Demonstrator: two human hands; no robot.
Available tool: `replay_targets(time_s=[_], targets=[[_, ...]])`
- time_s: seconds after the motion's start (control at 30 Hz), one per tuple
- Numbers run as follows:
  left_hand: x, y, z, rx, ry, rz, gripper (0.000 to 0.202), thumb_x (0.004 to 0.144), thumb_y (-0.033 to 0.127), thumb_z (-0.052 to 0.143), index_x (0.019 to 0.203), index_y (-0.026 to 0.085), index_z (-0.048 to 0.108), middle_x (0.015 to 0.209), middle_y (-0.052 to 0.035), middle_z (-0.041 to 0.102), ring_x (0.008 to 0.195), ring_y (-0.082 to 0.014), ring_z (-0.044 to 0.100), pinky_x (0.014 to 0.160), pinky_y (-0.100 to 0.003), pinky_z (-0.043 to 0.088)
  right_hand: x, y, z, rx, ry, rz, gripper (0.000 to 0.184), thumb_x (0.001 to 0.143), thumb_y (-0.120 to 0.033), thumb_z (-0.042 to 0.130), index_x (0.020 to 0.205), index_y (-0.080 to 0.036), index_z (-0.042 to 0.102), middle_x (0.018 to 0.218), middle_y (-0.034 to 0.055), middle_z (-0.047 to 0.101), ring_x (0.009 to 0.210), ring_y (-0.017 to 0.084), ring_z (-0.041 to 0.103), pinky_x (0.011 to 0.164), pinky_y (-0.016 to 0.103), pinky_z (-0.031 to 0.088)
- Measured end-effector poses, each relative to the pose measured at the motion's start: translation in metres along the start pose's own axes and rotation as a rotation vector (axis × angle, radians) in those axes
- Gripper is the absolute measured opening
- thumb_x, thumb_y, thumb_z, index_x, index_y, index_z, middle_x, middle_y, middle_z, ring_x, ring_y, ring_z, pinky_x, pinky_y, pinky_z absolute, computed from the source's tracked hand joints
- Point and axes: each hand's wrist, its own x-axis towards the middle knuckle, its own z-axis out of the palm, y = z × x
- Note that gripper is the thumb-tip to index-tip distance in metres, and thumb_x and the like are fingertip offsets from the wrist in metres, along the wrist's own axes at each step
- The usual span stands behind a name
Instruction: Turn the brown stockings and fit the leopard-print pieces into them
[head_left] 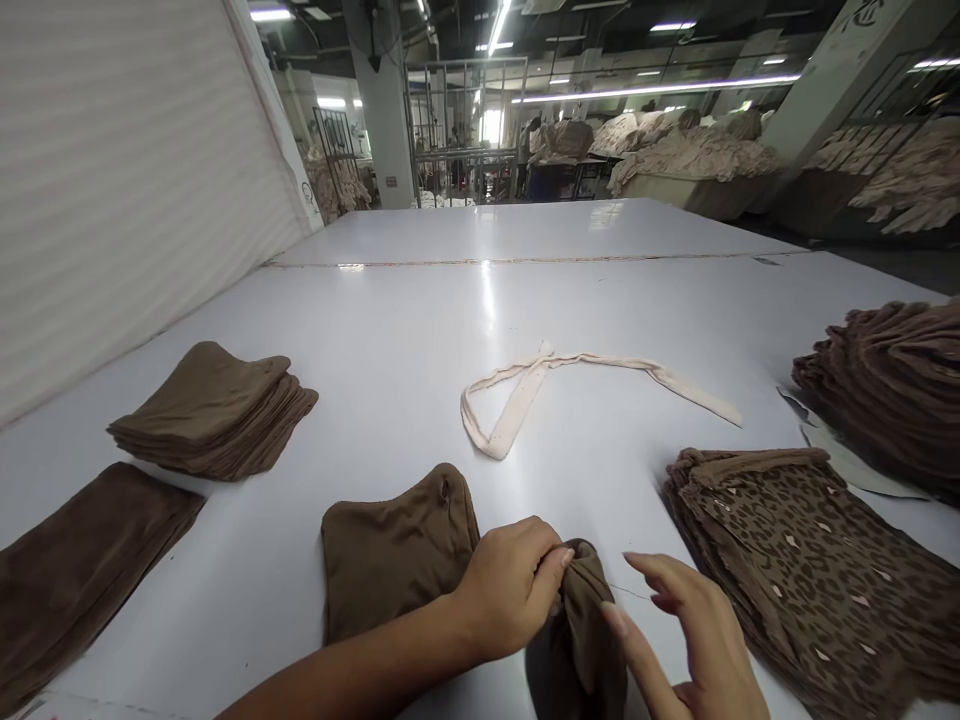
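Observation:
My left hand (508,590) is closed, pinching a bunched brown stocking (577,640) at the near edge of the white table (450,330). My right hand (694,630) hovers just right of the bunch with its fingers apart, the thumb touching the fabric. A folded brown piece (390,555) lies flat under and left of my left wrist. A pale beige strip of fabric (555,385) lies in a loop farther out on the table.
A stack of leopard-print pieces (810,560) lies at the right, with a dark brown pile (892,385) beyond it. Two folded brown stacks (214,410) (75,570) sit at the left. Heaps of beige fabric fill the tables at the back.

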Motion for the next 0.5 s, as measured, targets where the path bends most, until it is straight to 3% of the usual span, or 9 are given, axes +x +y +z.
replay_targets(time_s=[0.07,0.13,0.17,0.27,0.37,0.5], targets=[[-0.001,0.003,-0.001,0.036,-0.027,0.041,0.022,0.09,0.024,0.04,0.071,0.017,0.048,0.071,-0.001,0.053,0.065,-0.0124,0.048,0.061,-0.024,0.037,0.004,0.001,0.005,-0.042,-0.029,-0.118,0.026,0.087,-0.034,0.056,0.111,-0.026,0.051,0.105,0.0067,0.055,0.094,0.025,0.053,0.078,0.036,0.045],[-0.003,0.006,-0.001,0.121,0.008,0.082,0.021,0.091,0.022,0.039,0.074,0.017,0.049,0.072,-0.0021,0.055,0.066,-0.0133,0.05,0.061,-0.024,0.039,0.006,0.001,0.014,-0.012,-0.092,-0.169,0.007,0.092,-0.03,0.049,0.094,-0.025,0.053,0.085,0.0028,0.058,0.079,0.021,0.056,0.068,0.032,0.046],[-0.005,0.006,0.0,0.191,0.059,0.12,0.018,0.091,0.022,0.04,0.077,0.017,0.049,0.073,-0.003,0.055,0.067,-0.0143,0.051,0.062,-0.025,0.04,0.006,0.0,0.018,-0.008,-0.099,-0.165,0.012,0.095,-0.027,0.043,0.086,-0.024,0.052,0.078,0.0013,0.057,0.072,0.019,0.056,0.064,0.03,0.046],[-0.014,0.0,0.004,0.41,0.231,0.353,0.008,0.087,0.019,0.048,0.08,0.017,0.047,0.072,-0.0037,0.053,0.067,-0.0165,0.051,0.062,-0.027,0.043,0.004,0.002,0.027,-0.061,-0.033,-0.109,0.022,0.097,-0.02,0.035,0.078,-0.023,0.046,0.071,0.0007,0.054,0.067,0.018,0.054,0.063,0.03,0.046],[-0.02,-0.01,0.009,0.458,0.301,0.572,0.007,0.087,0.012,0.046,0.087,0.018,0.049,0.075,-0.0034,0.055,0.069,-0.0157,0.055,0.064,-0.024,0.046,0.002,0.004,0.032,-0.124,0.058,-0.091,0.021,0.096,-0.017,0.035,0.079,-0.022,0.044,0.072,0.0009,0.054,0.067,0.018,0.054,0.063,0.03,0.046],[-0.02,-0.015,0.013,0.335,0.193,0.44,0.012,0.089,0.015,0.044,0.098,0.02,0.051,0.086,-0.0035,0.06,0.072,-0.0132,0.06,0.066,-0.019,0.049,-0.001,-0.005,0.045,-0.171,0.136,-0.149,0.024,0.095,-0.016,0.032,0.075,-0.021,0.044,0.068,0.0008,0.054,0.063,0.016,0.053,0.055,0.027,0.045]])
